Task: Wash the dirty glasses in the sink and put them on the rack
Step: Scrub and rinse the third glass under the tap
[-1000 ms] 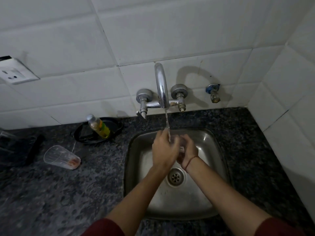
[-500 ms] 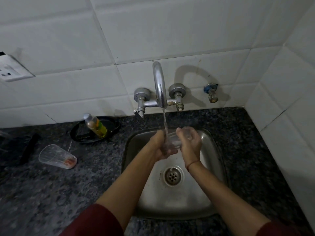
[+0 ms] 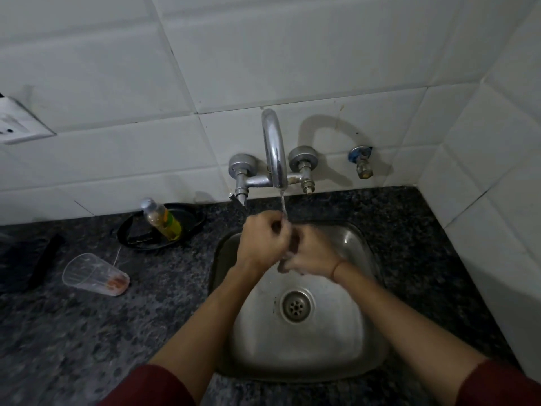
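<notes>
- hands closed together above the sink (image 3: 363, 332), under the tap's thin stream: left hand (image 3: 263, 241) fisted, right hand (image 3: 311, 254) curled beside it, touching.
- clear glass (image 3: 288, 253) barely shows between them, blurred; the grip on it cannot be told for sure.
- tap (image 3: 273, 150) at 12 o'clock, its spout over the knuckles.
- second glass (image 3: 95, 275) lies tipped on the counter (image 3: 87, 332) at 9 o'clock, reddish residue inside.
- bottle (image 3: 161, 219) in a black dish (image 3: 190, 222) at 10 o'clock; label unreadable.

Dark granite counter (image 3: 87, 332) carries a tipped glass (image 3: 95, 275), black tray (image 3: 137, 240).
</notes>
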